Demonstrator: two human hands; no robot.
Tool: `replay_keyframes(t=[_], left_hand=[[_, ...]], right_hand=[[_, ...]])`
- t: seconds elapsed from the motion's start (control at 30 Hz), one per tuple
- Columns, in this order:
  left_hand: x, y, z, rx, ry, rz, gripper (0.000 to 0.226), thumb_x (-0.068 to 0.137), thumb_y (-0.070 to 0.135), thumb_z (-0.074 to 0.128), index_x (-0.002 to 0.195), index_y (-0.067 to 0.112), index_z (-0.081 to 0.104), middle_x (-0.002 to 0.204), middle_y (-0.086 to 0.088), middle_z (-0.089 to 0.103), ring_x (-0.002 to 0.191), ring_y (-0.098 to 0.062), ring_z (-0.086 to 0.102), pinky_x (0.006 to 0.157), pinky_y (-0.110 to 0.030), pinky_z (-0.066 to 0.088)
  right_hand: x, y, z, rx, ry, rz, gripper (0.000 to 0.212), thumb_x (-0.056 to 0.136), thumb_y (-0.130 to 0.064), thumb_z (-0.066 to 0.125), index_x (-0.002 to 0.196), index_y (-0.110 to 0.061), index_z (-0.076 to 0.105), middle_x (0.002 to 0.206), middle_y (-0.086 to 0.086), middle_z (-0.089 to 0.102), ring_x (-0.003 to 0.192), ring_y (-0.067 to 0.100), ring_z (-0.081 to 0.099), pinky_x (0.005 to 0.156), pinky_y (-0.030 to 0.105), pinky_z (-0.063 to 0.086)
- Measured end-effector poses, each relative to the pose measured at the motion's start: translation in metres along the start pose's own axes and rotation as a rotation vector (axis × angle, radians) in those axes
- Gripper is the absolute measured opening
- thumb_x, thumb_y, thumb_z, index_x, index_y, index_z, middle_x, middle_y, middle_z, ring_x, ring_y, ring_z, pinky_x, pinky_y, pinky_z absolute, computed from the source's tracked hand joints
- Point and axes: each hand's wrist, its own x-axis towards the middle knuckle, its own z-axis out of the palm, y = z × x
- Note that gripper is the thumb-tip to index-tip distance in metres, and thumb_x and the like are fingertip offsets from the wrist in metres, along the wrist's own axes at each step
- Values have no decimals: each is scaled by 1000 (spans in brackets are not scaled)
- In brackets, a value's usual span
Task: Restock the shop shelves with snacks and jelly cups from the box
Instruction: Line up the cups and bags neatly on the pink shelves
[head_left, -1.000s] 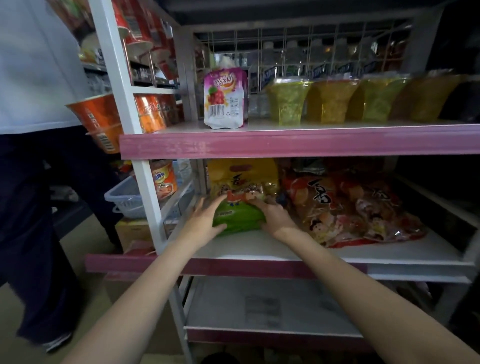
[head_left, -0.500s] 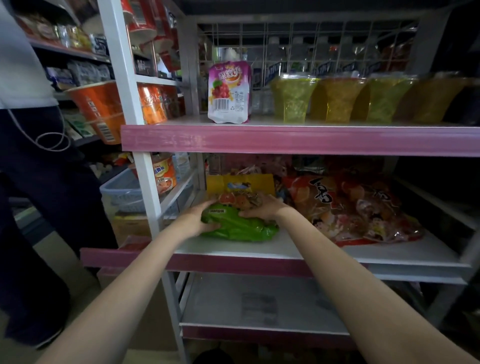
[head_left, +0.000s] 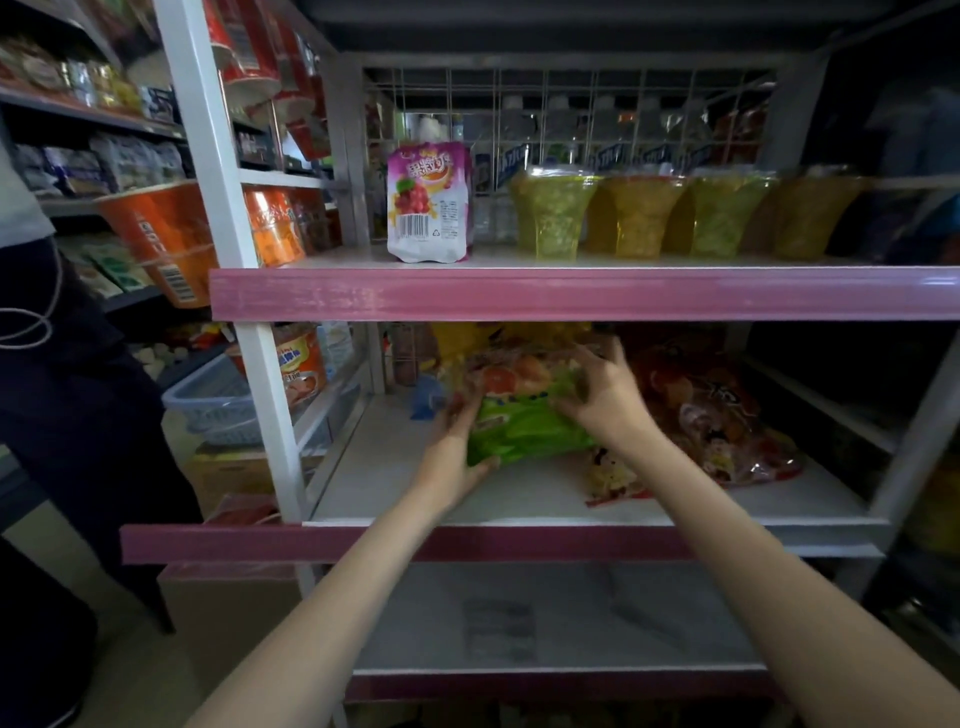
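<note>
While motion blur is smearing its print, the left hand (head_left: 451, 457) is gripping the green snack bag (head_left: 524, 426) from below and the right hand (head_left: 602, 400) is pinching its top. It is sitting tilted on the middle shelf (head_left: 675, 512), with red snack bags (head_left: 717, 415) crowding just beside it.

To your left, a person in dark trousers (head_left: 78, 395) is standing beside neighbouring shelves where orange instant-noodle bowls (head_left: 156, 234) are sitting stacked; below them, a blue plastic basket (head_left: 208, 402) is resting.
</note>
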Motion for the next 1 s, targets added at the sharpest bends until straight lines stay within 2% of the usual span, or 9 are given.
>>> replay_keyframes(t=[0.1, 0.17, 0.23, 0.33, 0.43, 0.57, 0.8, 0.9, 1.0], left_hand=[[17, 32, 34, 15, -186, 44, 81, 89, 17, 60, 147, 34, 7, 157, -5, -4, 142, -25, 15, 106, -30, 30], [23, 37, 50, 12, -206, 33, 81, 88, 16, 61, 147, 34, 8, 157, -5, -4, 143, -27, 14, 109, -33, 27], [18, 28, 52, 32, -201, 26, 82, 87, 14, 62, 147, 33, 9, 157, -5, 3, 143, -26, 13, 113, -33, 20], [0, 1, 33, 76, -235, 21, 77, 88, 9, 60, 146, 33, 15, 153, -8, 16, 140, -28, 22, 109, -24, 21], [-7, -19, 11, 222, -223, 50, 69, 90, 15, 56, 145, 34, 19, 153, -11, 19, 141, -27, 20, 111, -30, 23], [-1, -20, -1, 226, -223, 43, 67, 92, 26, 55, 146, 32, 17, 154, -6, 20, 142, -22, 17, 113, -30, 20], [29, -35, -5, 471, -176, 12, 60, 95, 32, 47, 147, 31, 17, 155, -2, 19, 141, -24, 20, 113, -37, 23], [38, -52, -4, 484, -169, 3, 60, 96, 33, 44, 147, 33, 14, 156, -4, 11, 142, -26, 14, 114, -40, 18], [46, -61, 8, 448, -165, -13, 61, 96, 37, 44, 147, 36, 10, 157, -3, 1, 144, -28, 5, 115, -45, 13]], right_hand=[[-12, 47, -26, -78, 125, 119, 55, 77, -6, 71, 130, -9, 53, 138, 23, 33, 116, 43, 47, 98, 33, 37], [-20, 60, -28, -188, 109, 179, 57, 83, -14, 65, 137, -17, 45, 147, 24, 23, 130, 46, 32, 107, 47, 31], [-28, 57, -16, -353, 28, 80, 64, 85, -22, 63, 143, -27, 35, 154, 19, 10, 139, 45, 14, 112, 55, 19], [-39, 43, 9, -563, -141, -91, 69, 87, -41, 60, 145, -39, 23, 157, 5, -11, 142, 42, -2, 113, 57, 8], [-34, 47, 8, -638, -236, -34, 66, 87, -49, 55, 144, -42, 22, 157, 2, -11, 140, 44, 7, 112, 57, 18], [-16, 47, -3, -612, -290, 59, 64, 87, -42, 59, 143, -40, 28, 156, 3, -1, 136, 45, 16, 108, 55, 26], [5, 40, 24, -657, -219, 144, 60, 90, -27, 58, 143, -38, 29, 155, 6, 2, 132, 47, 19, 110, 56, 23], [3, 42, 33, -727, -125, 102, 55, 93, -24, 52, 142, -35, 31, 153, 12, 9, 129, 46, 22, 107, 54, 27], [-2, 52, 29, -794, -54, 81, 56, 93, -10, 45, 143, -32, 30, 151, 16, 12, 124, 45, 28, 101, 50, 33]])
